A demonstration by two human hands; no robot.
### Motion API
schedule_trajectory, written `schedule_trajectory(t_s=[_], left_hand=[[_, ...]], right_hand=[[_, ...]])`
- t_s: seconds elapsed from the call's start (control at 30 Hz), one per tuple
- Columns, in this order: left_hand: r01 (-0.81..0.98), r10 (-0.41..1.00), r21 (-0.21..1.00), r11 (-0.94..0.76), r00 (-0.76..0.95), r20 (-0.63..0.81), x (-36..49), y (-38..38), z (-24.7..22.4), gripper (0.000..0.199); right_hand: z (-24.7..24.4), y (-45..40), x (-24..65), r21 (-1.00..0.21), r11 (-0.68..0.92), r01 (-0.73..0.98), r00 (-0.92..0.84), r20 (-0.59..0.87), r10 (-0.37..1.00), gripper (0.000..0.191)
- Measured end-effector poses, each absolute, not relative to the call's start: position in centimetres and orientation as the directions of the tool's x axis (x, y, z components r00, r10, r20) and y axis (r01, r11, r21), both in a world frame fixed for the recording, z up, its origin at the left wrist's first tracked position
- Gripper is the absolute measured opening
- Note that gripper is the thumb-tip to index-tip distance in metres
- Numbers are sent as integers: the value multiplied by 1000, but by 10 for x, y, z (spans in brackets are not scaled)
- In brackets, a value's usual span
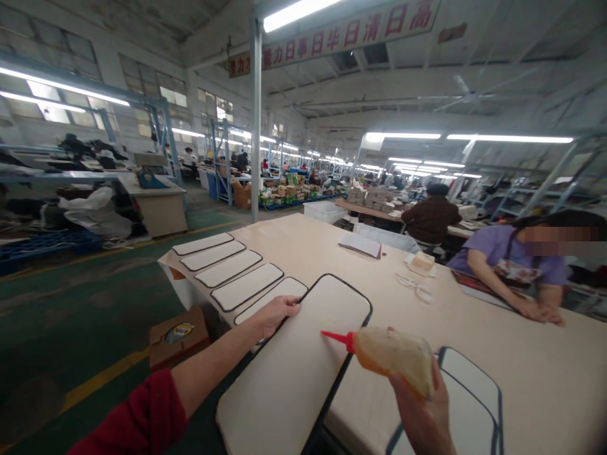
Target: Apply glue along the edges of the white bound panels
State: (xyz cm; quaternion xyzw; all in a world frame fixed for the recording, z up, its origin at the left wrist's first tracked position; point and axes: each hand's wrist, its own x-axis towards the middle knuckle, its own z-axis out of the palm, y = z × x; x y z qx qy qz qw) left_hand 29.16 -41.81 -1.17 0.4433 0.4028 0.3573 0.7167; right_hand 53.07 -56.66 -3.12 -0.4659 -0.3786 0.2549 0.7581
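Your left hand (277,314) is clamped on the upper-left edge of the big white panel (303,360), thumb on the face, fingers together. Panel: dark-edged, rounded corners, lower centre of the frame, tilted, over the near table edge. Your right hand (422,404), lower right of centre, has its fingers wrapped around a squeeze bottle (396,357) of amber liquid. Bottle lies roughly level, red nozzle (334,337) pointing left over the panel face; can't tell if the tip touches.

Left of centre, five smaller dark-edged panels (246,287) sit in a row on the cream table (303,243). More dark-edged panels (469,411) overlap at lower right, beside your right hand. White-handled scissors (416,288) lie right of centre, near a small box (421,262); a paper pad (359,245) is farther back. Person in purple (502,259) leans on the table at right, hands down on it.

Writing: red characters on the banner (332,41), top centre, right-hand part reads 日事日毕日清日高; left end blurred. Brown carton (177,338), lower left, has a yellow-and-silver oval patch on top, too small to read.
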Motion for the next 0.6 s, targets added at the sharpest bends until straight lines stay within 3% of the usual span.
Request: schedule_trajectory(t_s=[0.17,0.4,0.6], left_hand=[[-158,897,930,332,356,-261,299,-413,-22,38],[-163,877,919,358,397,-271,312,-419,-31,41],[-200,881,905,375,381,-281,308,-413,-40,42]], right_hand=[[-56,-601,509,-928,309,-209,413,203,888,69],[-34,-553,545,-901,432,-52,662,293,690,68],[-60,-571,520,-931,352,-95,565,241,789,68]])
